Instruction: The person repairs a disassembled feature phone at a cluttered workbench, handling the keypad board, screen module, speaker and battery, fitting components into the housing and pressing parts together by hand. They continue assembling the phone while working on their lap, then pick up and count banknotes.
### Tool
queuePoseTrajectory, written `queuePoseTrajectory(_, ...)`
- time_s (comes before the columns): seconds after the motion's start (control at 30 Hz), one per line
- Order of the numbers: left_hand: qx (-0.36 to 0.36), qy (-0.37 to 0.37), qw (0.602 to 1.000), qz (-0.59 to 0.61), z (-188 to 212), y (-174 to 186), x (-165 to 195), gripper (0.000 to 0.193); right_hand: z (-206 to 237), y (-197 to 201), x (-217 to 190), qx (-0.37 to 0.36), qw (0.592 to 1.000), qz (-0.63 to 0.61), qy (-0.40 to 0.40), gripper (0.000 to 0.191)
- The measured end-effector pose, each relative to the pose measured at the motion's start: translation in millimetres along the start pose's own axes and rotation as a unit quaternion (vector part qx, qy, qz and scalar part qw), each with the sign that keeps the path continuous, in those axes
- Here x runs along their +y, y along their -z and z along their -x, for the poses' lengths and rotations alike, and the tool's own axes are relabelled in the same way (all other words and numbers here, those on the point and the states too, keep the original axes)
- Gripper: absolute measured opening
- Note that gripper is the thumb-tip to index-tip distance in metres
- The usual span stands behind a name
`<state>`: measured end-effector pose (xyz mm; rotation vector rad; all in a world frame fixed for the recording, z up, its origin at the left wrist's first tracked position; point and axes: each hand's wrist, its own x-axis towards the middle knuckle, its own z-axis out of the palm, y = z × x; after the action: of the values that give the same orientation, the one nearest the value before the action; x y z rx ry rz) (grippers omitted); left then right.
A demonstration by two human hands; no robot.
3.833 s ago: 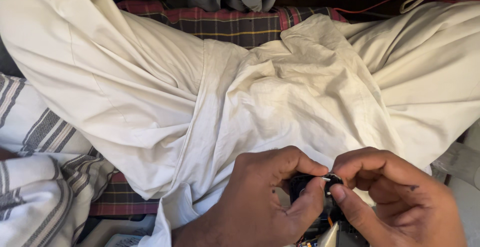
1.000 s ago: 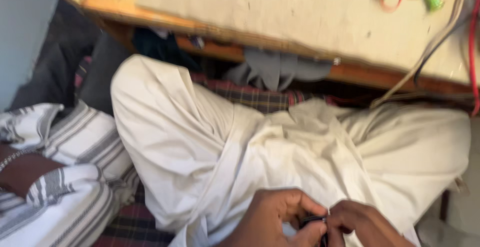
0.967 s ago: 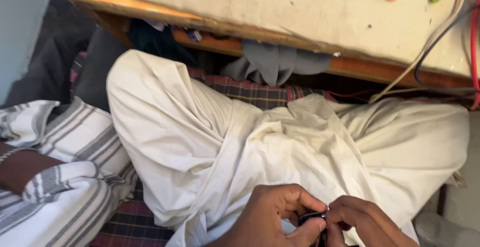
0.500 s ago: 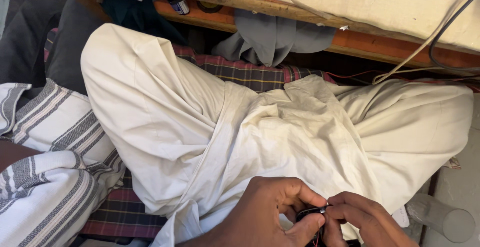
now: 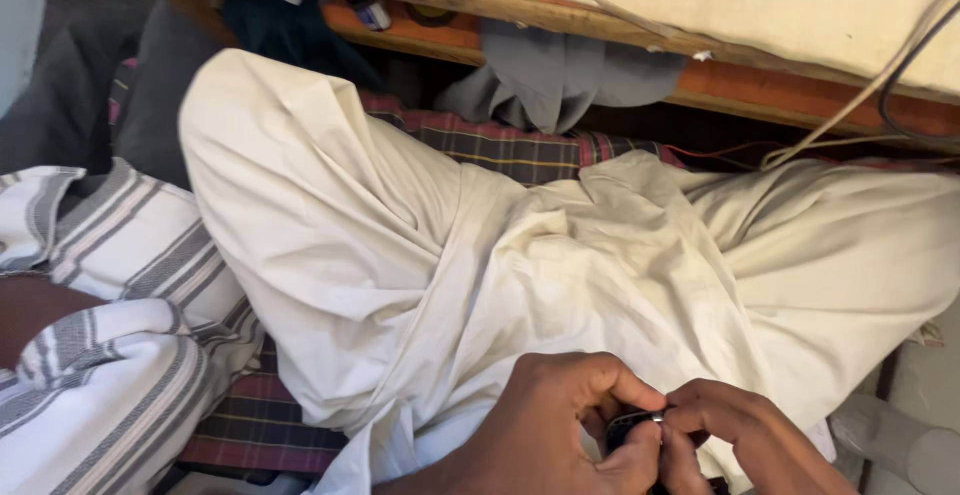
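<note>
Both hands (image 5: 655, 435) pinch a small dark part (image 5: 628, 423) (frame's bottom edge).

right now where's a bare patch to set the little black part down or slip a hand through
The smoothest free patch is the white cloth over the lap, between the striped fabric and both hands. A plaid strip shows at lower left. It is crowded where the left hand and right hand pinch the small black part, and under the wooden table edge.
</note>
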<state>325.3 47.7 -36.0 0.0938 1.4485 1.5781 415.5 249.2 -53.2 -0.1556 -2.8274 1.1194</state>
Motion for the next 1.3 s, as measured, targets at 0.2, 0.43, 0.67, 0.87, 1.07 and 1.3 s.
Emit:
queuePoseTrajectory(0.2,0.072,-0.151,0.985,-0.043,-50,-2,-35,0.021,-74,1,106,-0.486,0.815,-0.272,0.161,0.038)
queuePoseTrajectory(0.43,0.143,-0.231,0.961,-0.048,-128,31,-56,0.017,-129,47,42,0.024,0.983,0.007,0.182,0.066)
queuePoseTrajectory(0.67,0.141,-0.281,0.946,0.080,-126,52,-13,0.014,-183,99,-84,0.331,0.844,0.165,0.389,0.095)
queuePoseTrajectory(0.87,0.122,-0.257,0.950,0.127,-98,78,34,0.010,-231,81,-101,0.329,0.850,0.176,0.373,0.091)
queuePoseTrajectory(1.07,0.171,-0.323,0.926,0.093,-106,86,55,0.006,-234,48,-87,0.330,0.825,0.142,0.437,0.085)
queuePoseTrajectory(1.3,0.313,-0.443,0.837,-0.072,-113,112,116,0.008,-249,53,-73,0.382,0.831,0.149,0.375,0.079)
